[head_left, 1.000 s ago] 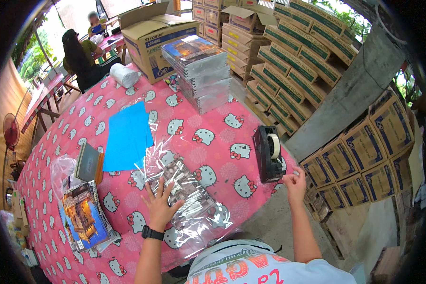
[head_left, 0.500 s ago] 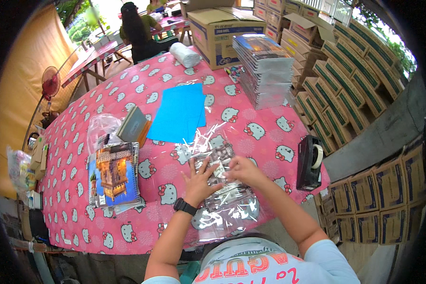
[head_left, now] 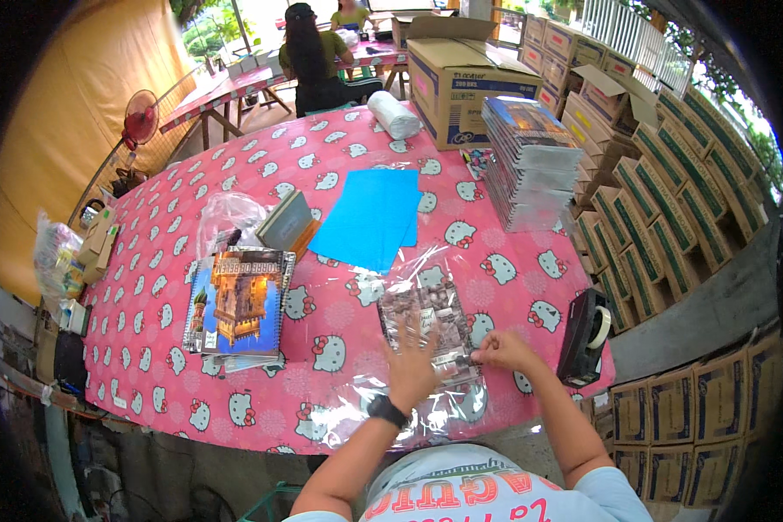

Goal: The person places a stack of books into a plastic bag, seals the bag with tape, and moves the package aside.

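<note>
A notebook (head_left: 454, 324) with a grey photo-collage cover lies in front of me, under a loose clear plastic sheet (head_left: 344, 409) that glints and spreads past it on the near side. My left hand (head_left: 411, 370), with a black watch at the wrist, presses flat on the covered notebook, fingers spread. At the notebook's right edge my right hand (head_left: 506, 352) has its thumb and fingertips pinched together on the plastic's edge. Two blue sheets (head_left: 365, 217) lie just beyond. Left of them, spiral notebooks (head_left: 239, 304) with a lit tower on the cover are piled.
A black tape dispenser (head_left: 583, 337) stands at the table's right edge. Behind it rise a tall stack of wrapped notebooks (head_left: 531, 165) and a big carton (head_left: 465, 96). A white roll (head_left: 392, 116) lies at the far side. Another person (head_left: 309, 65) sits beyond the table.
My left hand has slid down the notebook and flattened out. The right hand has moved from the notebook's middle to its right edge. The whole view has shifted slightly.
</note>
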`<state>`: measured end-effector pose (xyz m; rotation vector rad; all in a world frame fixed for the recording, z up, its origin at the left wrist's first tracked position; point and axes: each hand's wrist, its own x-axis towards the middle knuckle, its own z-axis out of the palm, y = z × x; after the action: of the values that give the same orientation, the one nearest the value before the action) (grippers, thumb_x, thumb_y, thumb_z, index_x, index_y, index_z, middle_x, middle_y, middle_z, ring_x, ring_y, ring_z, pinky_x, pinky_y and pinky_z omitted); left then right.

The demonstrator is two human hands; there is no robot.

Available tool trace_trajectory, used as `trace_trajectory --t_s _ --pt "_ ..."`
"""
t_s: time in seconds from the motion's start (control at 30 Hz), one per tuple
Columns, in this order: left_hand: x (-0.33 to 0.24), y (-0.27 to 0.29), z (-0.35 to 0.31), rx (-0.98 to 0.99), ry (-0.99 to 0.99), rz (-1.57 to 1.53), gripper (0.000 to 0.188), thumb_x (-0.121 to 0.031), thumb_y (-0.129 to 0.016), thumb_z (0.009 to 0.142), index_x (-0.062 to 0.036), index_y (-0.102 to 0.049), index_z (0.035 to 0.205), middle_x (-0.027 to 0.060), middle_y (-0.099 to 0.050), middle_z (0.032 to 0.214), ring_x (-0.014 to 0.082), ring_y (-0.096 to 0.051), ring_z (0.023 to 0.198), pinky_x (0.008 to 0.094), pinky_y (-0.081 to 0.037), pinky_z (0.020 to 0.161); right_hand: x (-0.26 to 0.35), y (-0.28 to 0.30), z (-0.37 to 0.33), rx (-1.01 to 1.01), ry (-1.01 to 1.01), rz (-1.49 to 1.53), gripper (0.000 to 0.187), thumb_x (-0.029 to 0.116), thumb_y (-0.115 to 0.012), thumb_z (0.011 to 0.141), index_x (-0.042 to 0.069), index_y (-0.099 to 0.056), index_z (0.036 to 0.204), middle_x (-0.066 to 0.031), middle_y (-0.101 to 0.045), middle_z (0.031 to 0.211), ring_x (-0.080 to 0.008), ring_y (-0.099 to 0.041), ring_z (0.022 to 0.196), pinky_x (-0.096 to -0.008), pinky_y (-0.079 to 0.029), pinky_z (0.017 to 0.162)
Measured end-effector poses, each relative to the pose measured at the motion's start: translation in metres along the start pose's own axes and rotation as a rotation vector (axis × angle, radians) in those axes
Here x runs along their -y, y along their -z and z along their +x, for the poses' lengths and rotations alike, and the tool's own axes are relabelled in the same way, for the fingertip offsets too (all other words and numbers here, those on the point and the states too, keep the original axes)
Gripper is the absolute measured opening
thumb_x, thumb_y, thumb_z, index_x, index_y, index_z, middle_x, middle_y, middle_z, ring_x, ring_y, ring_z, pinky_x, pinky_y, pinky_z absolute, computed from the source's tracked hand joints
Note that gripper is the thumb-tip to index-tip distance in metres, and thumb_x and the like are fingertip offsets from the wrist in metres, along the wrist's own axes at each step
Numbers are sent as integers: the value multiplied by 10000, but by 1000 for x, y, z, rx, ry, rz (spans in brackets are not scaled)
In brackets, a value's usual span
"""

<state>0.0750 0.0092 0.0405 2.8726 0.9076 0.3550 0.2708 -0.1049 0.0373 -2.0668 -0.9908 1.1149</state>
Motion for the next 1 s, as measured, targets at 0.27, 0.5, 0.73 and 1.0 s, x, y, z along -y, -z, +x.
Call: trace_trajectory --t_s 0.27,0.5,0.73,1.0 --pt "72 -27 11 -322 437 -1211 649 -306 -687 765 2 -429 1274 182 -487 1235 262 -467 1143 386 -373 942 -2 -12 86 -477 290 548 336 199 -646 826 -2 -563 1083 -56 -624 909 -109 -569 811 -247 -454 699" --pt "103 -62 86 -98 523 -1532 579 -232 -697 778 23 -453 1238 129 -571 1096 186 -558 964 302 -446 828 27 -10 145 -150 255 760 443 150 -634 820 -35 -485 1195 -133 -623 1010 -169 -589 921 -283 -463 768" --pt "111 -50 82 81 420 -1155 380 -313 -683 772 -24 -631 1013 85 -650 883 118 -576 778 271 -447 649 20 -3 148 17 160 389 309 238 -646 826 -10 -620 1009 -50 -635 876 -105 -562 766 -238 -437 686" --pt "117 -63 114 275 531 -1363 441 -355 -680 759 8 -647 1008 89 -661 853 128 -590 766 266 -454 680 27 17 196 230 73 245 289 283 -645 822 10 -667 911 -15 -642 826 -103 -554 746 -263 -429 696"
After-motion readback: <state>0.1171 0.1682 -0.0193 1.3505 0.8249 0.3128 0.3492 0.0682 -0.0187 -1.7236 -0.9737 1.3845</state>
